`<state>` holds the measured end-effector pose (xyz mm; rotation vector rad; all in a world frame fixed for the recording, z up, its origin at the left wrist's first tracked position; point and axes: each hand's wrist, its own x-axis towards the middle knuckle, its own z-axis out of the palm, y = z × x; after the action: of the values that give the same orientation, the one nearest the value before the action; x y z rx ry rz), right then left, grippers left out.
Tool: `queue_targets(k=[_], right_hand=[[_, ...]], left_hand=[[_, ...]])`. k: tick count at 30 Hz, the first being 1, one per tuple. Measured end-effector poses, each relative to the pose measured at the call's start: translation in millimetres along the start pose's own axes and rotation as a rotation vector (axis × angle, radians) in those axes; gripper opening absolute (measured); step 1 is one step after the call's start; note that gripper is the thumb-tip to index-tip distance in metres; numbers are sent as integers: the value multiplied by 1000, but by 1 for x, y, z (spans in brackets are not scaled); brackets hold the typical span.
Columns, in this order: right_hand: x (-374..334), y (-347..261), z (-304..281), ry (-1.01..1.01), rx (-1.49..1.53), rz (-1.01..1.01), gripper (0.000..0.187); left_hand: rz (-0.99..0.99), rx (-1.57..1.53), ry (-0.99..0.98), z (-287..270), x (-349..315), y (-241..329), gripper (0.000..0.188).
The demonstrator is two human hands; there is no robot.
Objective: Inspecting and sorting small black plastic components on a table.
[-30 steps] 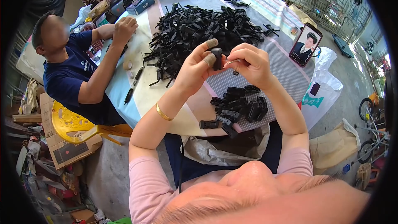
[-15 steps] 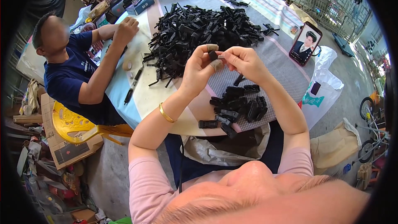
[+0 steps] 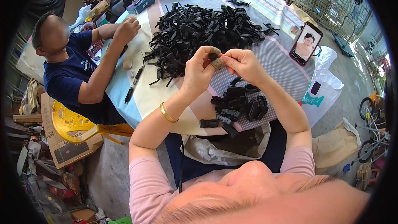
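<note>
"Right hand [image 3: 245, 67] sits slightly lower than a second ago?"

"Yes. Phone [image 3: 305, 45] stands right of the black heap [image 3: 199, 29], smaller pile [image 3: 237, 103] in front."

"And the piece [image 3: 212, 57]?"

"Small, dark, at the heap's front, pinched by the left hand [image 3: 197, 72], whose taped fingertips mostly hide it. Right fingers close narrowly; on what, I can't tell."

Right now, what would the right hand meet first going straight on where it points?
The right hand would likely meet the small black piece between tan-wrapped fingers of the left hand; depth is unclear.
</note>
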<state>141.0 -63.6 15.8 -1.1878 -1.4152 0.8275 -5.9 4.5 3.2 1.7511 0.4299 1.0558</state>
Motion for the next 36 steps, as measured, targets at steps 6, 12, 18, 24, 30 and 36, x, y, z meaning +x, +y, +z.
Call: queue_targets(k=[6, 12, 18, 24, 30, 36], right_hand=[[-4, -10, 5, 13, 2, 16, 18], [5, -10, -22, -59, -120, -40, 18], [27, 32, -92, 464, -835, -61, 25], [39, 55, -87, 325, -1014, -116, 31], [34, 43, -74, 296, -924, -155, 29], [39, 54, -79, 301, -1023, -419, 22]], left_hand=[[74, 22, 36, 1, -6, 5, 18], [224, 206, 23, 5, -6, 10, 25], [-176, -9, -287, 20, -13, -1, 34], [-16, 232, -380, 17, -14, -4, 26], [111, 368, -415, 15, -15, 1, 18], [123, 389, -542, 19, -16, -1, 23]])
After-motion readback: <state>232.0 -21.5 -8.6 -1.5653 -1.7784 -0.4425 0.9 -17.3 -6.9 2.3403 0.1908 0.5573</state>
